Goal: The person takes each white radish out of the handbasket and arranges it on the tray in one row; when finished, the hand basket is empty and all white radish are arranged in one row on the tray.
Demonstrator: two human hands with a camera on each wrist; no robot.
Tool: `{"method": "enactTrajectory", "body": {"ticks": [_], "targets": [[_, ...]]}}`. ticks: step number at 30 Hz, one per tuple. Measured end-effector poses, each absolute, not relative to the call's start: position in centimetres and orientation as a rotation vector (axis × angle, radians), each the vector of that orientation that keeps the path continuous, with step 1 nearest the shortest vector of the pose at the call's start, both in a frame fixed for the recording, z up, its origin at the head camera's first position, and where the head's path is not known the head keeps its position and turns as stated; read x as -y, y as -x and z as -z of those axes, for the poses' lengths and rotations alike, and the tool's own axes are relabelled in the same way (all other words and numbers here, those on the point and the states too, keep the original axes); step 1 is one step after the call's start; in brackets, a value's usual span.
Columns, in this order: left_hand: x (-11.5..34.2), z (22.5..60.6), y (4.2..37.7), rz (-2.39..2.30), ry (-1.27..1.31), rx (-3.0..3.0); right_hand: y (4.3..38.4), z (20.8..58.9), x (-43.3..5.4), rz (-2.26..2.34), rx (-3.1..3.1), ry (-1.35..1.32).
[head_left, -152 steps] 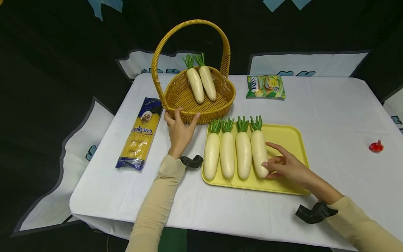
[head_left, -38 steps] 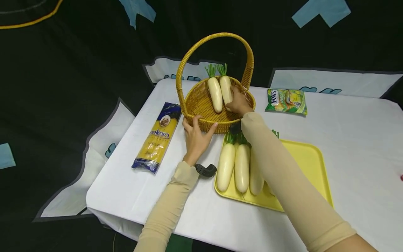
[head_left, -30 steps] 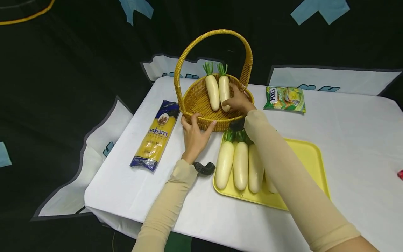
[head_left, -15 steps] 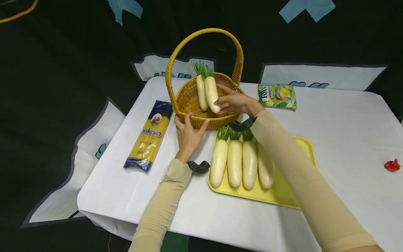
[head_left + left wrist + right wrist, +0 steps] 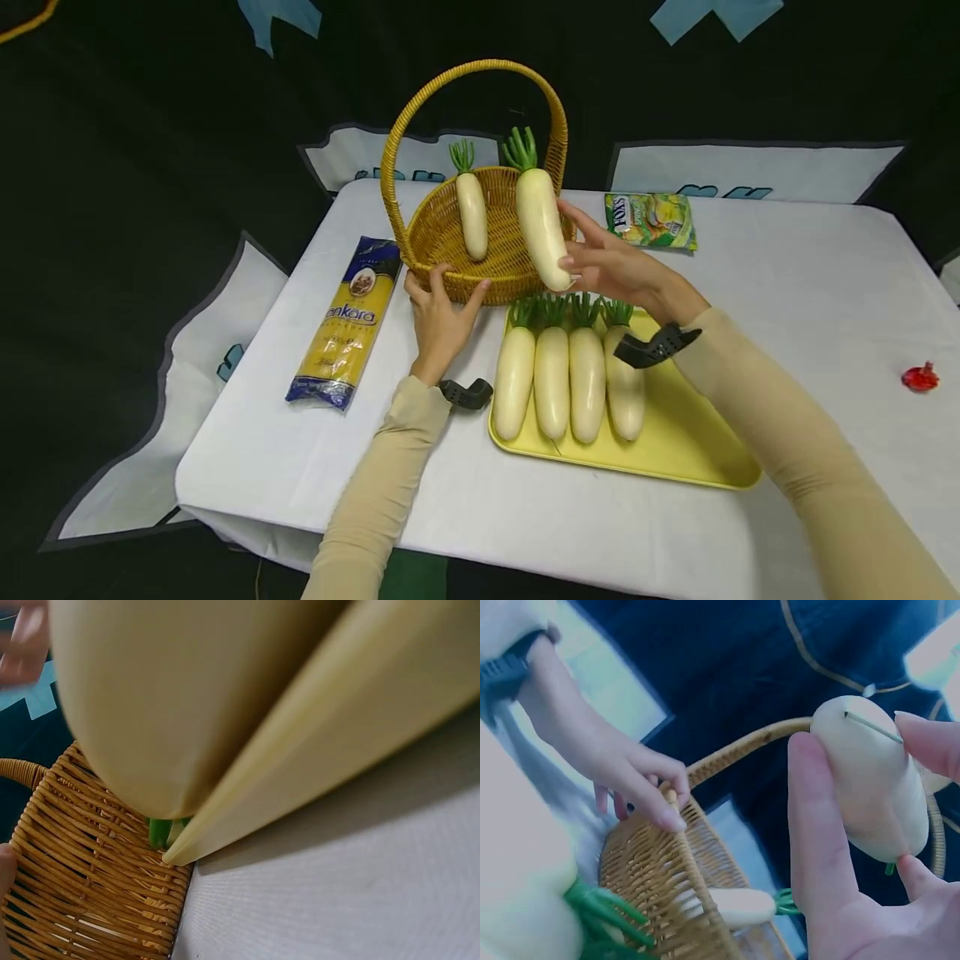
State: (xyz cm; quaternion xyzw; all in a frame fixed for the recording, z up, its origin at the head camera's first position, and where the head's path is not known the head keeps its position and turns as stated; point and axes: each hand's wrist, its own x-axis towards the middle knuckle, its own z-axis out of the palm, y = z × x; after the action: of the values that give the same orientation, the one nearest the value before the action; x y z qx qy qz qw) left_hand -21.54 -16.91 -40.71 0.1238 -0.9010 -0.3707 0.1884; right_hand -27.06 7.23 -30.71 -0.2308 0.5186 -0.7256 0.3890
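My right hand (image 5: 618,268) grips a white radish (image 5: 542,223) by its lower part, raised over the right side of the wicker basket (image 5: 429,237) with its green stalks upward. Thumb and fingers lie along both sides of this radish in the right wrist view. On the basket's front rim my left hand (image 5: 441,327) keeps hold, fingers over the edge. One other white radish (image 5: 472,218) leans inside the basket. Several more white radishes (image 5: 514,385) lie in a row on the yellow tray (image 5: 693,442), close in front of the basket.
A yellow and blue pasta packet (image 5: 341,333) lies left of the basket. Behind the tray is a green candy bag (image 5: 651,220). A small red object (image 5: 920,377) sits far right. The basket's tall handle (image 5: 480,65) arches above it. White cloth covers the table (image 5: 300,492).
Earlier the right hand was at a radish on the tray. It then reached into the basket, took the right-hand radish and lifted it up and to the right. The left hand stays on the rim.
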Motion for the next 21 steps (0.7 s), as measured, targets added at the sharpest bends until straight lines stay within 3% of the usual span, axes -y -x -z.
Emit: {"method": "enactTrajectory", "body": {"ticks": [10, 21], "targets": [[17.4, 40.5, 21.6, 1.060, -0.319, 2.517, 22.4, 32.3, -16.1, 1.950, -1.301, 0.702], [17.0, 40.9, 21.7, 1.068, -0.333, 2.535, 15.6, 36.3, -21.2, 1.778, -1.792, 0.333]]}}
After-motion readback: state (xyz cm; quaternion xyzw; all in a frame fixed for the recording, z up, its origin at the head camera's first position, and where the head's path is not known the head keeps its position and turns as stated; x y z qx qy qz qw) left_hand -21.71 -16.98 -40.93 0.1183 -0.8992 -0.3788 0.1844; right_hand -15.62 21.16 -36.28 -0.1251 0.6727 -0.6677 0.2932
